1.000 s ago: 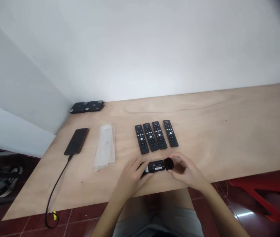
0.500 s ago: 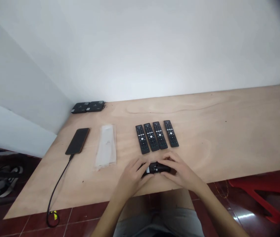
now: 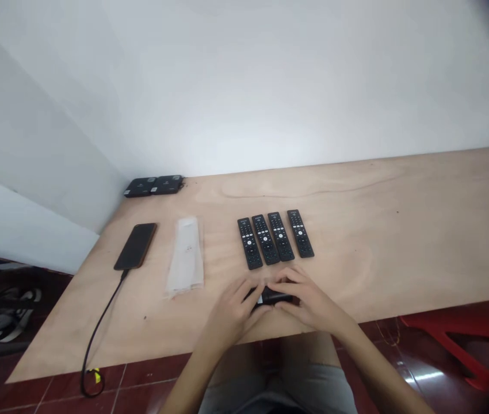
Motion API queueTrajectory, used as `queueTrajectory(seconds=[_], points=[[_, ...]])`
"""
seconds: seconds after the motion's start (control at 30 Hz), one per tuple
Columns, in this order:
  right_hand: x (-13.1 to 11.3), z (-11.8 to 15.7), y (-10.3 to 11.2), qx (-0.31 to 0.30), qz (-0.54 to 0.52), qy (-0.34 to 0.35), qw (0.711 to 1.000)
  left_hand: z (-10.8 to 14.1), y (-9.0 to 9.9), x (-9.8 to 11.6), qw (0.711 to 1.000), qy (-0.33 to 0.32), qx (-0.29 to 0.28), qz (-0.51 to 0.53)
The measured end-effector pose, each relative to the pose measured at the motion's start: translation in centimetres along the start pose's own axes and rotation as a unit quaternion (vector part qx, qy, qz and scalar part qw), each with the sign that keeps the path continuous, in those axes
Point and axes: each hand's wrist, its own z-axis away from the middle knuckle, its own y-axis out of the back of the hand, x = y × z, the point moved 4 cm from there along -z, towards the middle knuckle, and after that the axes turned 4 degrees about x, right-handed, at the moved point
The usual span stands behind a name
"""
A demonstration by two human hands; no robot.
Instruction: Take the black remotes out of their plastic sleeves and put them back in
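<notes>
Just nearer us than the row of four slim black plastic remotes [image 3: 281,236], our bare left hand [image 3: 233,307] pinches one end of an oblong black plastic handset [image 3: 276,296] between thumb and fingers, our bare right hand [image 3: 307,299] pinching the other end likewise.

1. You hold one black remote [image 3: 277,296], with a small white label [image 3: 260,299] showing.
2. It lies sideways in front of you, flat or nearly flat.
3. You cover it partly at both ends, so its full shape is hidden.
</notes>
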Motion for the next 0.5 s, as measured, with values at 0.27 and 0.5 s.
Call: queueTrajectory(seconds=[0.27,0.5], points=[[-0.4,-0.2,-0.5,0.005,0.009,0.013,1.0,-0.1,0.0,-0.1,1.0,0.014,-0.001,0.014],[-0.3,0.5,-0.3,0.059,0.032,0.032,0.997,0.7,1.7,-0.9,0.997,0.042,0.033,0.057]])
